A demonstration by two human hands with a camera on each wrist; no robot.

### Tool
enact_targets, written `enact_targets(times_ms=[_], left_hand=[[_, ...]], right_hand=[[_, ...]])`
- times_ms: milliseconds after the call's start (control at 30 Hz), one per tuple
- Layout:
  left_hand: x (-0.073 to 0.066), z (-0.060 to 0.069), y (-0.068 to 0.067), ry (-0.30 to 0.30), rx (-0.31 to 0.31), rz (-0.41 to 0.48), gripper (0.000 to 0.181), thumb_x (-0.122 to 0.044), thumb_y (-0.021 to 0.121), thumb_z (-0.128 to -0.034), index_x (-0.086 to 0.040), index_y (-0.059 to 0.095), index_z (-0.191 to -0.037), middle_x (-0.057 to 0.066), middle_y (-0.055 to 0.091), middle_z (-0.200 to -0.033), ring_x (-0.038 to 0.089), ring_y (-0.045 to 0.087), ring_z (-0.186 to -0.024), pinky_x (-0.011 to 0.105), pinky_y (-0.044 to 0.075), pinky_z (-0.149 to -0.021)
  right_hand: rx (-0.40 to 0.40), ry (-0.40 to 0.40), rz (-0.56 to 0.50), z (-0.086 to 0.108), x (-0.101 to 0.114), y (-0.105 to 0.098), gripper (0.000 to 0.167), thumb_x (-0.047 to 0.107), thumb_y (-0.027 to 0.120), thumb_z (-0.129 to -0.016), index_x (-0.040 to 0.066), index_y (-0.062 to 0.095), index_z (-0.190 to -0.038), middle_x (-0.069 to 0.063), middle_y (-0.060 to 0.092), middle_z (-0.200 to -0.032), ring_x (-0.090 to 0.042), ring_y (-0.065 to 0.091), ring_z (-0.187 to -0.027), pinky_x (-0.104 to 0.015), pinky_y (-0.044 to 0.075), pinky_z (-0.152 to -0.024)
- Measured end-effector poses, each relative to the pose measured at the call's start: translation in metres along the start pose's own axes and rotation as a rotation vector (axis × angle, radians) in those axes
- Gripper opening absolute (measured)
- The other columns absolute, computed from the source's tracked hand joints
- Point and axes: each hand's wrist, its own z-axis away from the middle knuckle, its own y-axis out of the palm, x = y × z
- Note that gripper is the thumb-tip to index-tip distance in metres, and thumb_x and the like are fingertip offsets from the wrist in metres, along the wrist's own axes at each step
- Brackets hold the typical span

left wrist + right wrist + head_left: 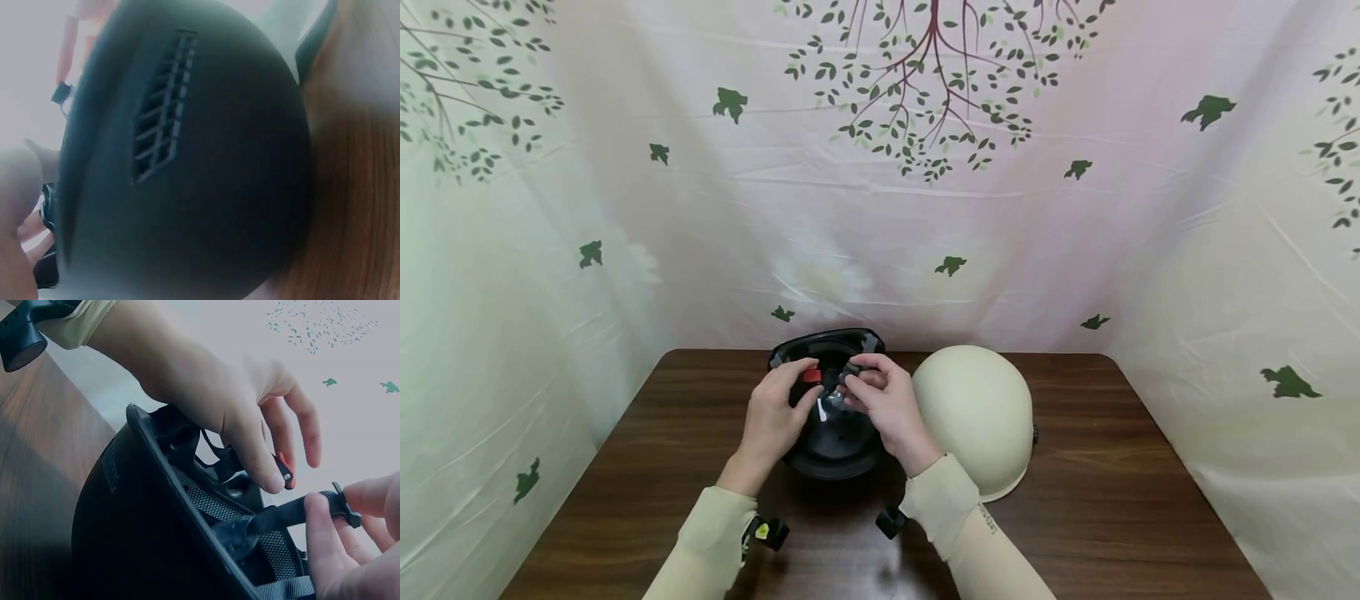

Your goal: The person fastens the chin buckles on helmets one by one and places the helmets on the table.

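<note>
A black helmet (835, 454) lies upside down on the table, its padded inside and straps facing up. My left hand (772, 410) is over its left side, with thumb and fingers at a red and black buckle half (286, 470) on one chin strap. Thumb and fingers of my right hand (891, 404) pinch a black buckle half (345, 512) at the end of the other strap (284, 514). The two halves are apart, with a small gap between them. In the left wrist view the helmet's shell (231, 156) with its vent grille hides most of the left hand.
A cream helmet (976, 417) rests dome up on the table, just right of the black one. Dark wood tabletop (1112, 492) surrounds both. Behind and at the sides hangs a pale cloth (865, 225) printed with leaves and branches.
</note>
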Motion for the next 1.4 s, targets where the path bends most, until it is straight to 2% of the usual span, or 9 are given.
enact_targets(times_ms=[100,200,333,433,567,767,1100,1400], left_hand=[[0.003,-0.001,0.0,0.016,-0.018,-0.003,0.046,-0.006,0.089,-0.0838,-0.005,0.072,-0.126,0.013,0.075,-0.117,0.031,0.071,-0.107,0.05,0.058,-0.095],[0.005,-0.002,-0.002,0.03,-0.033,-0.012,0.046,-0.004,0.089,-0.0824,-0.005,0.072,-0.125,0.013,0.075,-0.116,0.03,0.072,-0.106,0.048,0.058,-0.094],[0.004,-0.006,-0.003,0.045,-0.048,-0.02,0.048,-0.001,0.09,-0.0808,-0.004,0.072,-0.125,0.014,0.075,-0.116,0.031,0.071,-0.105,0.049,0.058,-0.093],[0.001,-0.008,-0.004,0.04,-0.052,-0.025,0.049,-0.001,0.09,-0.0799,-0.004,0.073,-0.125,0.014,0.075,-0.115,0.034,0.069,-0.106,0.052,0.056,-0.093],[0.0,-0.007,-0.003,0.027,-0.057,-0.024,0.049,-0.002,0.092,-0.0785,-0.007,0.074,-0.124,0.013,0.077,-0.112,0.036,0.065,-0.103,0.052,0.054,-0.089],[0.002,-0.003,-0.003,0.032,-0.065,0.027,0.049,-0.001,0.092,-0.0767,-0.007,0.074,-0.122,0.012,0.077,-0.108,0.03,0.069,-0.099,0.048,0.06,-0.087],[0.005,-0.002,-0.003,0.073,-0.065,0.063,0.05,0.002,0.091,-0.0765,-0.004,0.073,-0.122,0.011,0.077,-0.112,0.027,0.074,-0.103,0.044,0.059,-0.092],[0.006,0.0,-0.003,0.097,-0.06,0.073,0.052,0.005,0.092,-0.074,-0.003,0.073,-0.122,0.01,0.077,-0.114,0.025,0.073,-0.104,0.042,0.057,-0.093]], right_hand=[[0.004,-0.006,-0.021,0.001,0.001,0.0,0.041,-0.002,0.067,-0.1,0.0,0.056,-0.14,-0.01,0.068,-0.095,-0.034,0.077,-0.1,-0.037,0.063,-0.085],[0.006,-0.01,-0.03,0.002,0.002,0.001,0.044,-0.003,0.066,-0.1,0.002,0.056,-0.143,-0.01,0.062,-0.094,-0.027,0.078,-0.095,-0.034,0.063,-0.083],[0.008,0.006,-0.033,0.003,0.003,0.0,0.037,-0.002,0.067,-0.101,0.002,0.062,-0.138,-0.012,0.057,-0.095,-0.036,0.076,-0.103,-0.034,0.063,-0.081],[0.013,0.018,-0.01,0.003,0.004,0.0,0.031,0.002,0.067,-0.101,0.003,0.063,-0.132,-0.014,0.062,-0.096,-0.04,0.075,-0.106,-0.036,0.064,-0.078],[0.01,0.023,0.037,0.003,0.004,0.0,0.027,0.006,0.069,-0.102,0.004,0.062,-0.128,-0.019,0.072,-0.102,-0.035,0.077,-0.1,-0.038,0.064,-0.075],[0.008,0.029,0.072,0.003,0.002,0.002,0.026,0.008,0.071,-0.101,0.005,0.062,-0.125,-0.026,0.074,-0.107,-0.036,0.077,-0.098,-0.037,0.064,-0.073],[0.006,0.06,0.074,0.003,0.004,0.009,0.026,0.008,0.066,-0.103,0.004,0.061,-0.128,-0.021,0.076,-0.113,-0.029,0.079,-0.094,-0.037,0.064,-0.076],[0.001,0.06,0.12,0.0,0.0,0.016,0.03,0.014,0.07,-0.103,0.004,0.059,-0.128,-0.022,0.078,-0.105,-0.028,0.08,-0.087,-0.037,0.064,-0.072]])
